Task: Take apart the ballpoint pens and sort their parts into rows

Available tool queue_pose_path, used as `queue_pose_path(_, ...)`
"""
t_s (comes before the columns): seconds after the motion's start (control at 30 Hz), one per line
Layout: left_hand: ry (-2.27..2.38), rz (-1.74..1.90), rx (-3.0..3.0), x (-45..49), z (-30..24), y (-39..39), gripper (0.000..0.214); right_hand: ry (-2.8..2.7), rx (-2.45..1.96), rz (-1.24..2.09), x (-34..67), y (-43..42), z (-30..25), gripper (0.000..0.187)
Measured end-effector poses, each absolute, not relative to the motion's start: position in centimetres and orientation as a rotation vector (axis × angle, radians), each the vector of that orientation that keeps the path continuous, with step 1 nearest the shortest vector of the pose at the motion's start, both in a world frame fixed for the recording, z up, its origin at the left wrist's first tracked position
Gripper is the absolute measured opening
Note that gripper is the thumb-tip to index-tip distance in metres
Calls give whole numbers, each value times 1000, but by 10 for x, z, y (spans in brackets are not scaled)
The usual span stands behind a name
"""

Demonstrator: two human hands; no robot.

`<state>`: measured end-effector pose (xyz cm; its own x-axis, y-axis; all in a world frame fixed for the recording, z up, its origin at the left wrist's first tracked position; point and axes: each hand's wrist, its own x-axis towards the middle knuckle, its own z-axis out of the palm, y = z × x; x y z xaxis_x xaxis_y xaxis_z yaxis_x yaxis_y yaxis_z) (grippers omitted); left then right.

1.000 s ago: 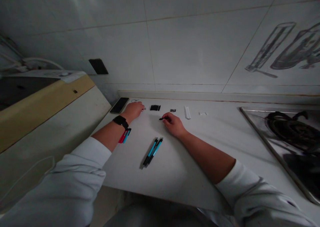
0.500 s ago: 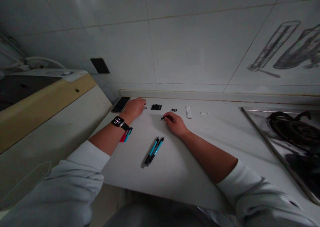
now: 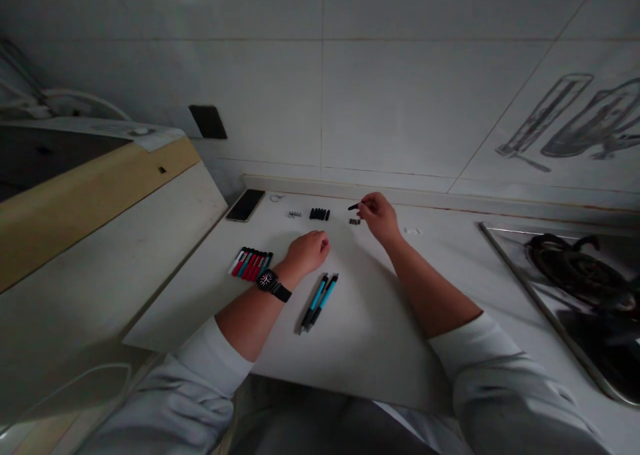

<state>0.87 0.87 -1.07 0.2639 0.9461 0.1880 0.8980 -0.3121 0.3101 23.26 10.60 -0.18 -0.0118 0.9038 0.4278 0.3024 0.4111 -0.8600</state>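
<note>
My right hand [image 3: 380, 216] is raised over the back of the white counter [image 3: 360, 321] and pinches a small black pen part [image 3: 354, 207], just above a few tiny dark pieces [image 3: 355, 221]. My left hand [image 3: 309, 251], with a black watch on the wrist, rests curled on the counter near the tips of two blue-and-black pens [image 3: 320, 300]. Its fingers are closed; what they hold is hidden. A row of black pen parts [image 3: 319, 213] and small springs [image 3: 295, 214] lie farther back.
A bunch of red and blue pen barrels [image 3: 251, 264] lies left of my left wrist. A dark phone [image 3: 245, 205] sits at the back left corner. A gas hob [image 3: 575, 281] fills the right side. A tiled wall rises behind; a lower beige surface drops off at the left.
My left hand has drawn back from the springs near the phone to the counter's middle. My right hand moved up and right toward the wall with the black part. The view tilted, uncovering the barrels.
</note>
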Motion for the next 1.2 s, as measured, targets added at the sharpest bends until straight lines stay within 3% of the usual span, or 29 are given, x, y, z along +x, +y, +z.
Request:
queue_pose_path(0.3,1717,506,2378,9,-4,2,16,-2165,-1687,326,181,157,22,21)
queue_pose_path(0.57,1720,448,2393,12,1,-2,23,-2391,-1833,247,149,172,8,29)
queue_pose_path(0.93,1751,446,2412,10,-5,0,30,-2167,-1651,316,175,149,22,30)
queue_pose_path(1.2,1711,521,2404,7,-11,7,21,-2220,-1404,406,231,49,8,20)
